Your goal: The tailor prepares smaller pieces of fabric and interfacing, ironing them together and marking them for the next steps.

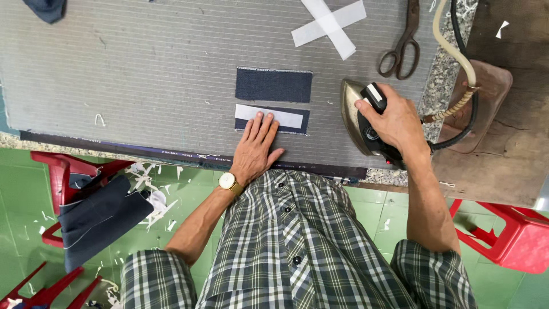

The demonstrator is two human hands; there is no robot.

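Observation:
My left hand [256, 146] lies flat, fingers spread, on the grey striped ironing pad [143, 68], its fingertips on the near edge of a small dark blue fabric piece [302, 121] topped with a white strip [269, 115]. A larger dark blue fabric rectangle [273, 84] lies just beyond it. My right hand [394, 120] grips the black handle of a steam iron [357, 117] standing on the pad to the right of the pieces.
Old metal scissors [402, 43] and two crossed white strips [330, 22] lie at the far right of the pad. A hose and cable [457, 51] run to the iron over a brown rest [486, 97]. Red plastic stools [509, 234] stand either side; dark cloth [100, 214] drapes the left one.

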